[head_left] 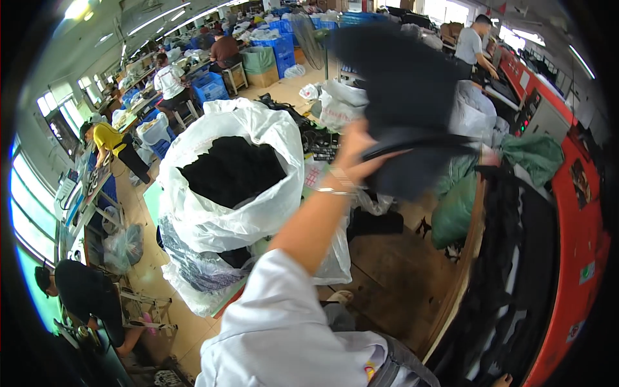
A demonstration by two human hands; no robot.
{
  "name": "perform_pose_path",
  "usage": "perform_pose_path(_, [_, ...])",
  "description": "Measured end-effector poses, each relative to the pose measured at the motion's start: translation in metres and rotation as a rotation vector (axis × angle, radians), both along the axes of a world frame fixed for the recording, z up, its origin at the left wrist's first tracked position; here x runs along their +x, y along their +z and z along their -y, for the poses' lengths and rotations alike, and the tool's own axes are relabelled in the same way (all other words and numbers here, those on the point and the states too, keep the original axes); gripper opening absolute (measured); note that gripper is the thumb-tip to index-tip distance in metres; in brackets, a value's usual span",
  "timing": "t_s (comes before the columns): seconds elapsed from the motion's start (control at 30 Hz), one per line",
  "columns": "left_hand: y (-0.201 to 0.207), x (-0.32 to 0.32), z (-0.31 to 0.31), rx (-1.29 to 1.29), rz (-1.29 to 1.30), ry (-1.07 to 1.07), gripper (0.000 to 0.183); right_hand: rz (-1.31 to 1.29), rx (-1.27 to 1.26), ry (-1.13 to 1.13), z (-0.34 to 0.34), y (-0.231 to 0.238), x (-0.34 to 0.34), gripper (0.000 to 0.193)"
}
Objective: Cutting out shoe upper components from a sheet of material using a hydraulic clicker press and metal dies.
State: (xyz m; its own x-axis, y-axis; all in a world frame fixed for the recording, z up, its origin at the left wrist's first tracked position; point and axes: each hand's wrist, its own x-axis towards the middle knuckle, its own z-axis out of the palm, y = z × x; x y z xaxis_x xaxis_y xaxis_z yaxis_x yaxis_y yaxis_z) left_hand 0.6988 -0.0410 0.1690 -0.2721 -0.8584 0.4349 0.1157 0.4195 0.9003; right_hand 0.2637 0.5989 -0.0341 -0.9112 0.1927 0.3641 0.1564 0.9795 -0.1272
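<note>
My left hand (pixel 362 149), a bracelet at its wrist, is raised ahead of me with its thumb and fingers closed around a bundle of black cloth (pixel 412 84). The cloth is smeared by motion, and some of the fingers are hidden by it. At the lower right edge only a few fingertips of my right hand (pixel 503 380) show, beside a long bed of black cloth pieces (pixel 496 271); what they hold, if anything, is out of view. Left of my forearm stands a large white plastic sack (pixel 232 229), open at the top, with black cloth (pixel 232 171) heaped inside.
A long red machine (pixel 574 258) borders the bed on my right. Green sacks (pixel 451 216) lie between it and the white sack. One person (pixel 474 48) works by the machine; others sit or stand at left, one bent low (pixel 87 297). Blue crates (pixel 280 51) fill the back.
</note>
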Motion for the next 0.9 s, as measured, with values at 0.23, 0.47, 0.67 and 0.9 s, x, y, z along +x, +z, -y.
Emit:
perform_pose_path(0.23, [-0.087, 0.23, 0.081, 0.166, -0.959, 0.163, 0.047, -0.068, -0.615, 0.918, 0.237, 0.028, -0.049, 0.042])
perform_pose_path(0.47, [-0.223, 0.298, 0.129, 0.098, -0.973, -0.022, 0.067, 0.571, -0.592, 1.854, 0.689, 0.077, 0.312, 0.08])
perform_pose_path(0.67, [-0.32, 0.24, 0.145, 0.581, -0.693, 0.232, 0.071, 0.812, 0.119, 1.832, 0.833, -0.01, 0.466, 0.079])
perform_pose_path(0.9, [-0.374, 0.288, 0.109, 0.789, -0.489, 0.291, 0.042, 1.049, -0.25, 1.813, 0.849, -0.058, 0.471, 0.017])
